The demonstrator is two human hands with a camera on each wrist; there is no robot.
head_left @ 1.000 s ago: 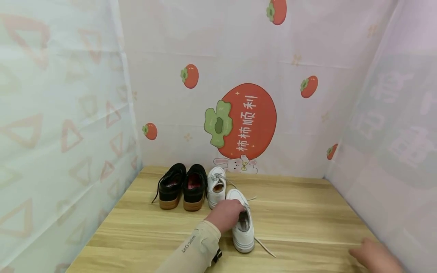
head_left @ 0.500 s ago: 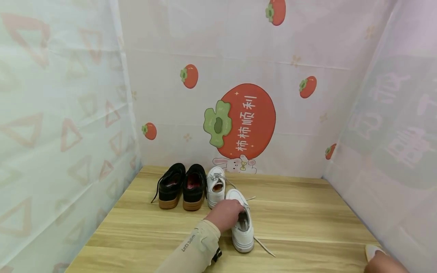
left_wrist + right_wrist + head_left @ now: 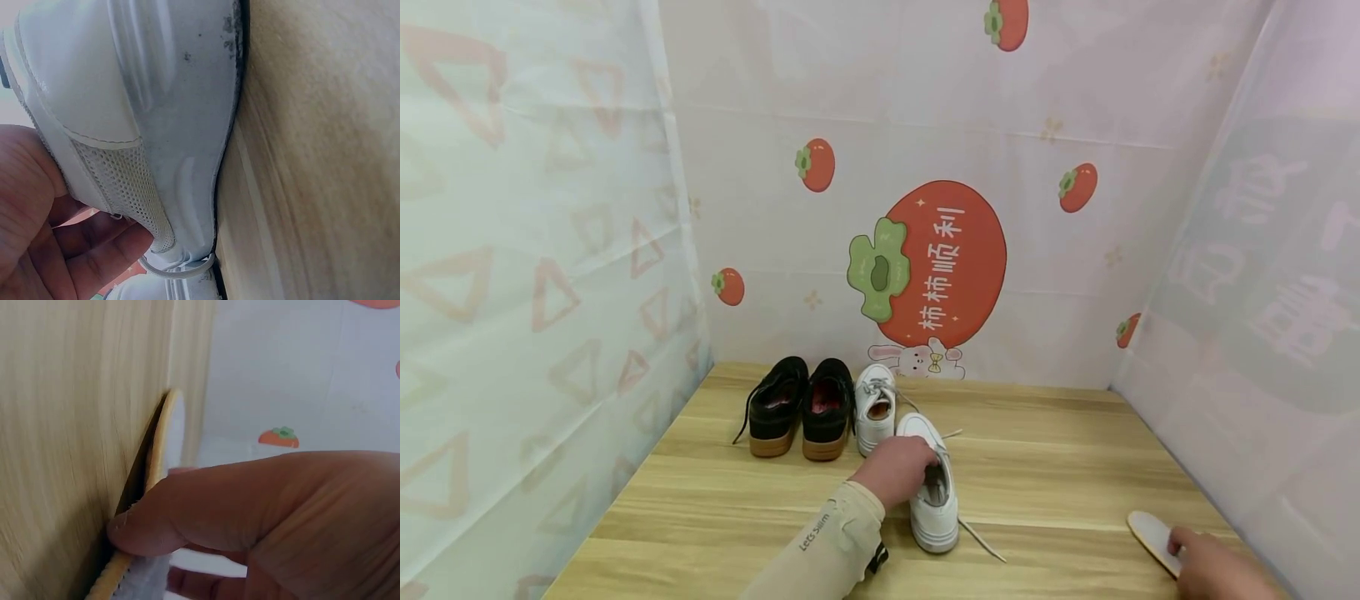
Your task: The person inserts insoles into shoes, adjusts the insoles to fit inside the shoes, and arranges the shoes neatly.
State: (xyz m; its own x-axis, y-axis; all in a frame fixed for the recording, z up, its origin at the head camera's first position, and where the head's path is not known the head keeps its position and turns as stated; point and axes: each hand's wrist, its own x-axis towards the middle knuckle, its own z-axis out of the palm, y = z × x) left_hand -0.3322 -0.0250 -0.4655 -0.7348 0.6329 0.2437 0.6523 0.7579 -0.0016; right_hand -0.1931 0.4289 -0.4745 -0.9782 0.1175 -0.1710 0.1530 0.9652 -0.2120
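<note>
My left hand (image 3: 893, 475) holds the nearer white sneaker (image 3: 935, 533) at the side of its opening, fingers curled along its mesh panel in the left wrist view. The sneaker stands on the wooden tabletop, toe pointing away, with a loose lace trailing to the right. Low at the right, my right hand (image 3: 1221, 568) pinches a pale, flat insole (image 3: 1150, 532). In the right wrist view the thumb lies across the edge of the insole (image 3: 164, 447), which is close over the wood; its lower part runs out of the frame.
A second white sneaker (image 3: 876, 433) stands just beyond the held one. Left of it, two black shoes (image 3: 826, 417) with tan soles stand side by side. Printed cloth walls (image 3: 760, 208) enclose the wooden tabletop (image 3: 715, 533) at the back and both sides.
My right hand first comes in without a visible insole, then the insole's tip appears at the right edge, and now it has moved left and further into view. The left hand stays on the sneaker.
</note>
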